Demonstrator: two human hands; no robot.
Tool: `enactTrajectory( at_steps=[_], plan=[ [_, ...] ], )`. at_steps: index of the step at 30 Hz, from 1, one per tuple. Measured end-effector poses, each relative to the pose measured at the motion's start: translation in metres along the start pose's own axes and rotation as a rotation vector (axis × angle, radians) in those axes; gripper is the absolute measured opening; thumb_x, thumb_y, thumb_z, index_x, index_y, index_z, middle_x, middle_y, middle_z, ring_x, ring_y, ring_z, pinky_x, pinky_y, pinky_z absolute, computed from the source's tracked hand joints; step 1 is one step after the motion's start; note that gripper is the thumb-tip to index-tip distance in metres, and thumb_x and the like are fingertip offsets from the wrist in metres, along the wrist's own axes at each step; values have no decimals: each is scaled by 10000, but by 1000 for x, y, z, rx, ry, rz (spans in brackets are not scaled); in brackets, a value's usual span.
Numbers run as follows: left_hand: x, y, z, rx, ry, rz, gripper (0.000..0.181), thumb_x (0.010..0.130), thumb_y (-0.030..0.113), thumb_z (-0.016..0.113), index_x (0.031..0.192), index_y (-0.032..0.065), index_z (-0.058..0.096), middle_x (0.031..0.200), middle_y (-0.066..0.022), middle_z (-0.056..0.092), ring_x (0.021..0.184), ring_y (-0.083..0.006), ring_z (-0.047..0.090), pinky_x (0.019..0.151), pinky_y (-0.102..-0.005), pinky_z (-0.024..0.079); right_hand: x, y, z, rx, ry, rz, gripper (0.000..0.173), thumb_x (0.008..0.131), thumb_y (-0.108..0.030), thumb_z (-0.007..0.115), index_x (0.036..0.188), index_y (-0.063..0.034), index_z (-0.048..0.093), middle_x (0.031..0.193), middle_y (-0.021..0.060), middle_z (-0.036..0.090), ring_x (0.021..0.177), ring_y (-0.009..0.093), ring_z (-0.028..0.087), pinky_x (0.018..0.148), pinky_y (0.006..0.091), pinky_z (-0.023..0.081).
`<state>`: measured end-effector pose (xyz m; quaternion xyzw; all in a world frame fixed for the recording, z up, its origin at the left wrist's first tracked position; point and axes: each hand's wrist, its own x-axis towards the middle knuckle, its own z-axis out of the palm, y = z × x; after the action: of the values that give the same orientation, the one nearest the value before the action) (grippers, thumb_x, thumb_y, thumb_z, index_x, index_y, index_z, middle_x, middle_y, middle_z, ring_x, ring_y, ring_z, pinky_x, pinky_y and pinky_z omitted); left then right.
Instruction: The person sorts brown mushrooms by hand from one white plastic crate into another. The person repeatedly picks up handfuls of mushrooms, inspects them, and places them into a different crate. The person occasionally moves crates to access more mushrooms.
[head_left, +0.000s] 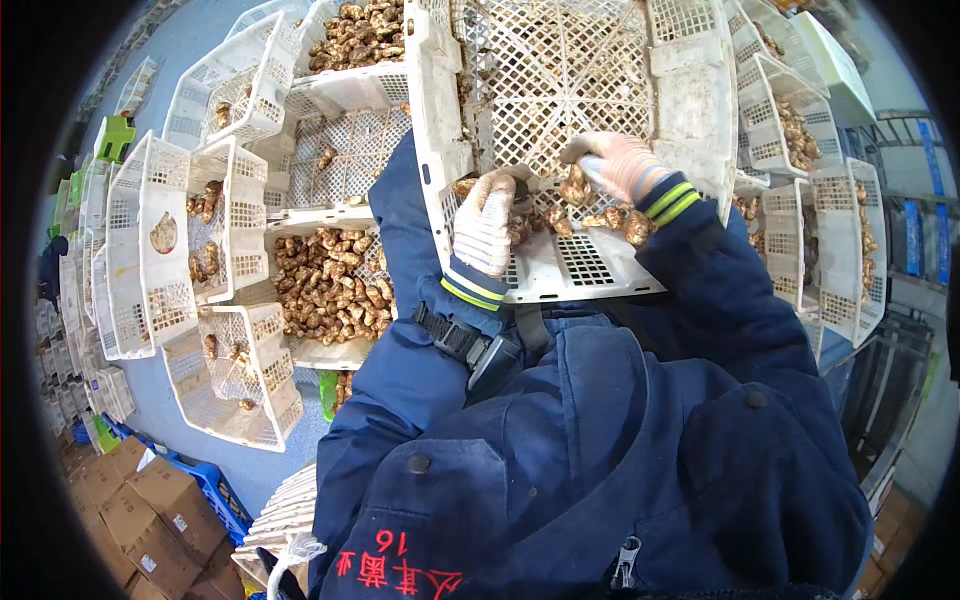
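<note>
Before me, a white plastic crate (694, 105) with a lattice floor is tilted at my lap. My right hand (619, 161), in a striped knit glove with soiled fingertips, pinches a brown mushroom (576, 187) inside the crate's near end. My left hand (486, 221), gloved alike, is curled at the crate's near left corner. Its fingers are bent over dark mushrooms, and whether it grips one is hidden. Between the hands lies a small mushroom (557, 220). A larger brown mushroom (637, 227) rests under my right wrist.
To the left, a white crate (334, 292) is heaped with mushrooms, and another crate (337, 161) has a few. More mushroom crates (799, 135) stand at right. Cardboard boxes (154, 517) and a blue plastic pallet (217, 491) are at lower left. A dark watch (469, 341) is on my left sleeve.
</note>
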<state>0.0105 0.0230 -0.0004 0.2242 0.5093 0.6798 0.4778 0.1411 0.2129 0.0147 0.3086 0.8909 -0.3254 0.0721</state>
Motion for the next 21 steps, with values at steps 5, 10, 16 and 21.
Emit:
enactTrajectory(
  at_steps=[5,10,16,21],
  plan=[
    [-7,5,7,-304,-245,-370,530,903,477,560,1126,-4,568,929,-105,638,833,-177,623,737,-303,525,-58,-62,-10,282,365,-366,356,814,-17,520,1162,-60,582,1052,162,622,1009,312,594,897,373,472],
    [0,0,9,-640,-177,-271,419,930,366,565,1212,59,523,973,-65,602,782,-183,610,624,-290,520,-94,-87,5,-135,311,-448,386,798,-117,600,1184,-126,594,1236,190,520,1137,355,505,977,438,406],
    [-2,-11,-3,-542,-85,-171,448,870,138,621,1255,-29,463,1059,-155,607,884,-295,658,710,-346,573,-114,-40,-6,-26,335,-265,305,833,-159,560,1128,-110,619,1117,135,611,1026,323,580,898,420,459],
    [1,-21,-16,-531,-126,-181,455,857,141,631,1248,-35,477,1028,-182,638,854,-287,669,636,-311,573,-127,5,5,-521,-11,246,531,846,-287,569,1341,-131,458,1093,184,623,1027,338,596,870,410,473]
  ],
)
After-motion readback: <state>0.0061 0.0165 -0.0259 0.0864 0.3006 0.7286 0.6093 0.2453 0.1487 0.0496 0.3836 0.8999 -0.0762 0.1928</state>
